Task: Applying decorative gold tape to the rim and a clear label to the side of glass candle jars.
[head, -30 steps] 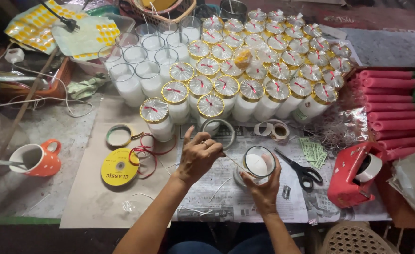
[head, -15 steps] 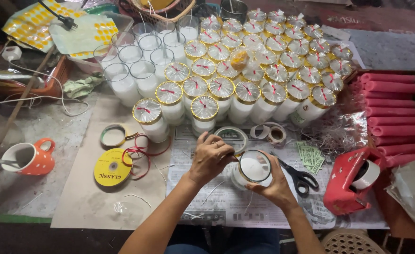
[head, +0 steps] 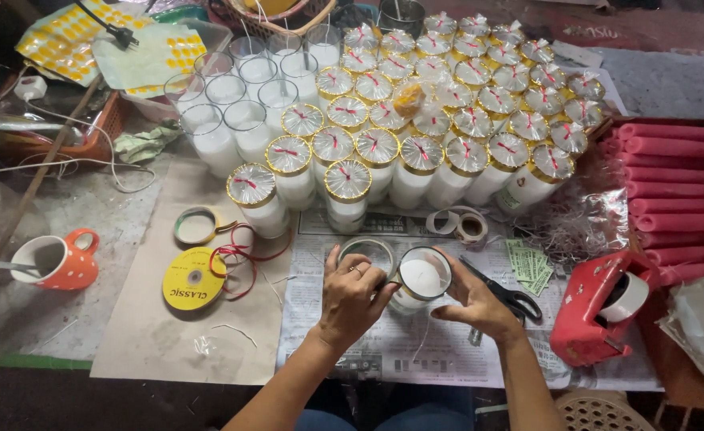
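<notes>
A glass jar of white wax (head: 421, 278) lies tilted on the newspaper (head: 416, 351), its mouth toward me. My left hand (head: 350, 299) presses against the jar's left rim, fingers curled. On the jar's right side my right hand (head: 477, 299) cups it. A roll of clear tape (head: 365, 251) lies just beyond my left hand. A thin white wick (head: 425, 342) trails below the jar.
Several wrapped candle jars with gold rims (head: 448, 120) and plain wax-filled glasses (head: 232, 104) crowd the back. Black scissors (head: 512, 297), a red tape dispenser (head: 595, 311), a yellow ribbon spool (head: 193, 278), an orange mug (head: 57, 259) and pink foam rolls (head: 675, 183) lie around.
The jar has come down from a raised tilt toward the newspaper. Both hands moved lower and closer around its rim, the left hand leaving the tape roll behind.
</notes>
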